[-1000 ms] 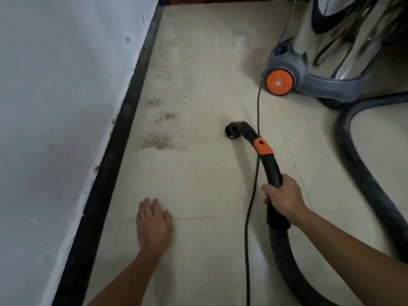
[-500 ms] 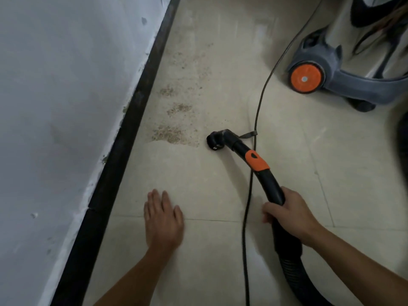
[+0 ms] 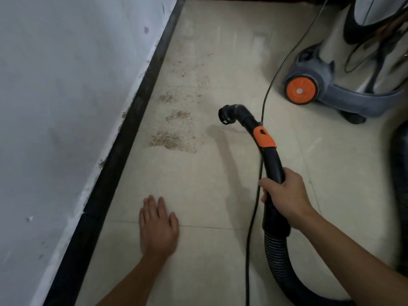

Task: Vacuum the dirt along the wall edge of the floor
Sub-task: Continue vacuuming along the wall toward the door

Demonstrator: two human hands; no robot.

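Brown dirt (image 3: 171, 140) lies in patches on the beige tile floor beside the black baseboard (image 3: 123, 146) of the white wall. My right hand (image 3: 284, 193) is shut on the black vacuum hose handle (image 3: 272, 164), which has an orange collar. Its round brush nozzle (image 3: 225, 117) hangs a little above the floor, to the right of the dirt, casting a shadow below it. My left hand (image 3: 157, 226) rests flat on the tile nearer to me, fingers together, holding nothing.
The steel vacuum canister (image 3: 353, 69) with a grey base and orange wheel stands at the back right. Its thin power cord (image 3: 258, 195) runs down the floor beside the handle. The ribbed black hose (image 3: 280, 261) curves away at the bottom right.
The nozzle has lifted off the floor and sits a bit further from the dirt. My right hand has risen with the handle. My left hand stays flat on the tile.
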